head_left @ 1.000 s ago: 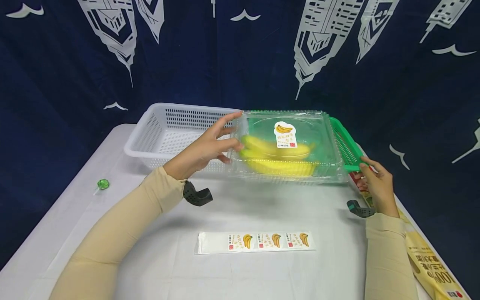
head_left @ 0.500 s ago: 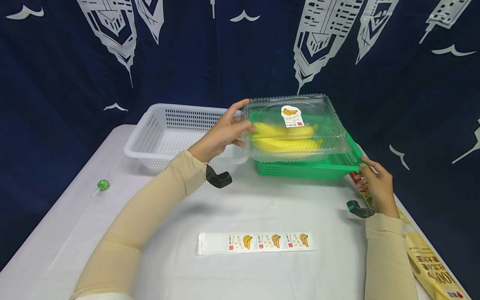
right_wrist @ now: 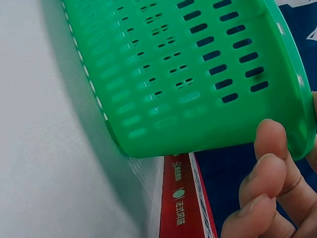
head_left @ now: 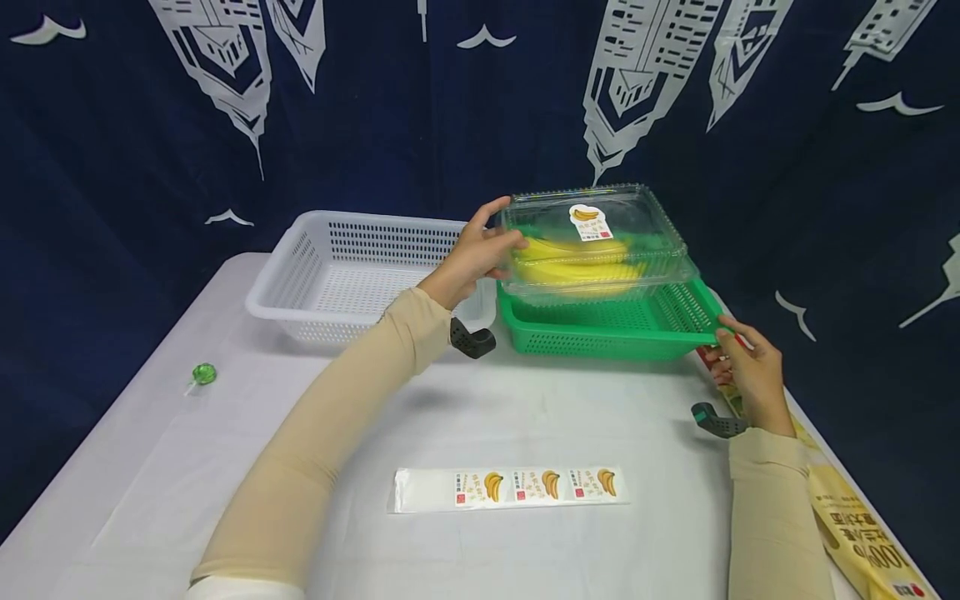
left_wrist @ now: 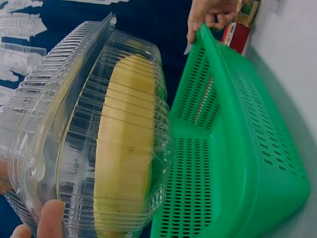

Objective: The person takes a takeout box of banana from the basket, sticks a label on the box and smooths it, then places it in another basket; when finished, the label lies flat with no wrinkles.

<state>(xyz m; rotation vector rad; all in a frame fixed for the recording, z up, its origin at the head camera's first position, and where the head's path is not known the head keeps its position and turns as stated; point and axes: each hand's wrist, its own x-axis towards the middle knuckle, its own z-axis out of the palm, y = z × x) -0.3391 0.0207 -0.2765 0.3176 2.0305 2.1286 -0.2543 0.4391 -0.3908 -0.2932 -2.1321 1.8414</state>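
Note:
My left hand (head_left: 480, 250) grips the left end of a clear plastic clamshell box (head_left: 660, 242), thumb and fingers around its edge. Yellow bananas (head_left: 577, 273) lie inside, and a banana sticker (head_left: 590, 222) is on the lid. The box hangs tilted over a green basket (head_left: 600, 343); in the left wrist view the basket's inside (left_wrist: 190, 173) shows beside it. My right hand (head_left: 753, 375) pinches the basket's near right corner at the rim. From the right wrist, its curled fingertips (right_wrist: 271, 136) show against the basket's outer wall.
Left of the green basket stands a white basket (head_left: 300, 312). A strip of banana stickers (head_left: 510, 489) lies on the white table (head_left: 337, 533) in front. A green lollipop (head_left: 204, 373) is at the left, and a yellow printed bag (head_left: 862, 525) lies along the right edge.
The clamshell box has risen and moved back and slightly right in my left hand, uncovering the front of the green basket. My right hand has stayed at the basket's corner.

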